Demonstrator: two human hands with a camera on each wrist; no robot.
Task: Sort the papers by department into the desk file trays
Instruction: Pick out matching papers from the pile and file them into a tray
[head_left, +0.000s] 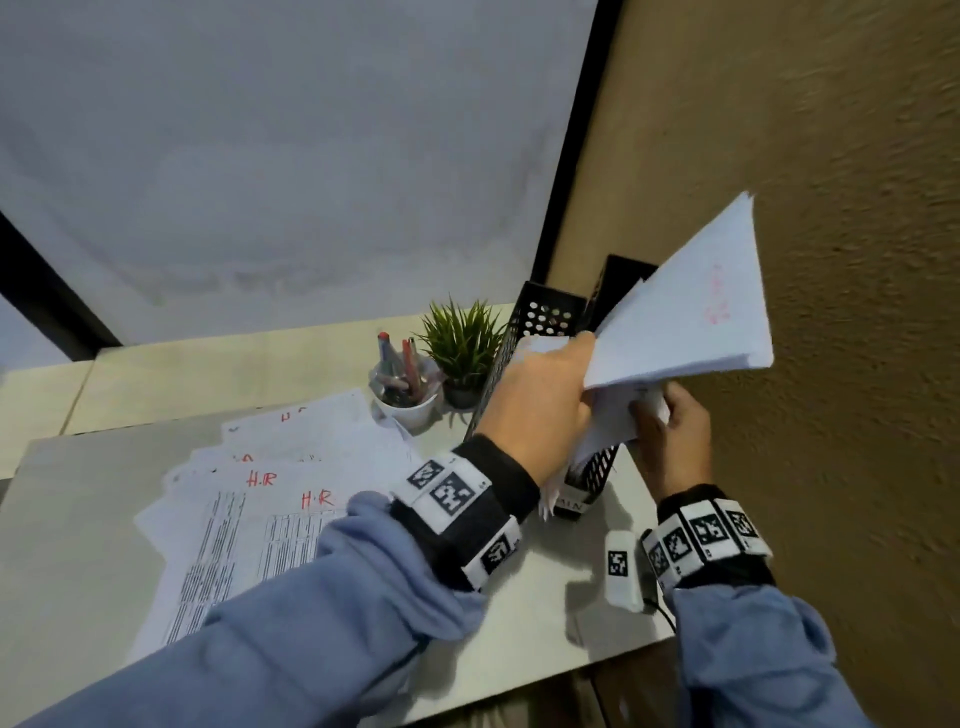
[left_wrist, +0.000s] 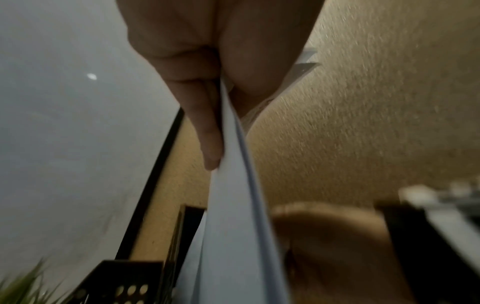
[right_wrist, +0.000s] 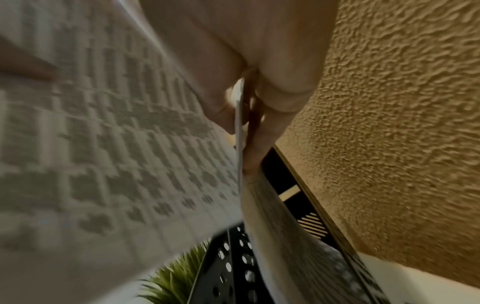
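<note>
Toward the left of the desk (head_left: 78, 519), loose papers marked "H.R" (head_left: 260, 493) lie fanned out, not yet filed. Behind them, near the desk's back edge, stand a white cup of pens (head_left: 402, 387) and a small green plant (head_left: 462, 343). At the back right corner, against the tan wall (head_left: 831, 208), stand the black perforated file trays (head_left: 540, 322). Above them the left hand (head_left: 535, 400) and the right hand (head_left: 672, 431) each grip a sheaf of papers (head_left: 691, 312), fingers curled around its lower part.

The step in hand appears to be filing this sheaf; next, its lower edge needs lining up with one slot and lowering in.

The head view alone shows the unsorted sheets. The left wrist view shows fingers (left_wrist: 210, 131) pinching the sheaf edge-on; the right wrist view shows printed columns on a sheet and a slot beside the wall.
</note>
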